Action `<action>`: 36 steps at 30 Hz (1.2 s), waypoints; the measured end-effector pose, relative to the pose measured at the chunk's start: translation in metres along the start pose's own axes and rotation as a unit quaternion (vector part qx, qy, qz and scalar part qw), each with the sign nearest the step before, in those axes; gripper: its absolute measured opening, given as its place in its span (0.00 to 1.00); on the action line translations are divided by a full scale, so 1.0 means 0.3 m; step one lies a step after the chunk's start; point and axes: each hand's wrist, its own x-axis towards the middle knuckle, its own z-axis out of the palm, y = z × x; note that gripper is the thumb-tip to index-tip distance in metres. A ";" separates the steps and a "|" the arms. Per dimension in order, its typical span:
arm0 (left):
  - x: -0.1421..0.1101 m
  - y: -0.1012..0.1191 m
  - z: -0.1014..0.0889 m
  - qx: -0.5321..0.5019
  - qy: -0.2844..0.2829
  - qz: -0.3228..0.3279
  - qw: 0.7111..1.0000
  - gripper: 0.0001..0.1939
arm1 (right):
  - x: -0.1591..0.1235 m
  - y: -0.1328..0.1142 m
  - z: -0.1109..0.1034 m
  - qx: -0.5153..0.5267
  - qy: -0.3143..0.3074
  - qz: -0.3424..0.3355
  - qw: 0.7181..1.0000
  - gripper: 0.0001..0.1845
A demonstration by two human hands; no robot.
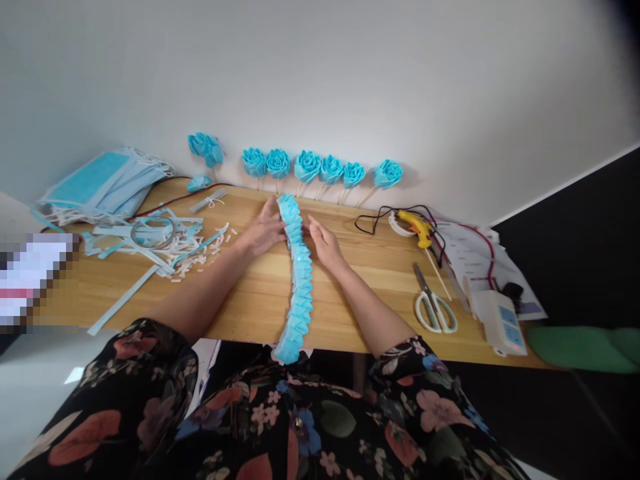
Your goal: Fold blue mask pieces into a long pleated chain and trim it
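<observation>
A long strip of pleated blue mask fabric [300,267] runs from the middle of the desk toward me, its near end lying past the desk's front edge. At its far part, my left hand [265,230] grips the left side, with the thumb near the top end and the fingertips partly hidden by the pleats. My right hand [326,243] is just right of the strip, fingers stretched out and slightly apart. Its fingertips come close to the pleats; whether they touch I cannot tell.
Several blue fabric roses [307,167] on sticks lean along the wall. Left are stacked face masks [100,183], cut strips and a tape roll [153,232]. Right are a yellow glue gun [417,227] with its cord, scissors [434,310], papers [480,257] and a power strip [501,323].
</observation>
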 end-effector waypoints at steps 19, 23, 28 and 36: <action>-0.006 0.034 0.021 -0.030 0.024 0.053 0.998 0.43 | -0.008 -0.041 -0.009 0.227 -0.114 0.183 0.950 0.41; -0.004 0.040 0.019 -0.037 0.028 0.064 0.997 0.44 | -0.012 -0.051 -0.011 0.230 -0.148 0.203 0.940 0.47; -0.006 0.045 0.020 -0.030 0.044 0.061 0.997 0.42 | -0.018 -0.051 -0.012 0.220 -0.165 0.207 0.939 0.52; -0.007 0.046 0.024 -0.031 0.034 0.063 0.997 0.32 | -0.003 -0.017 -0.010 0.208 -0.159 0.175 0.949 0.52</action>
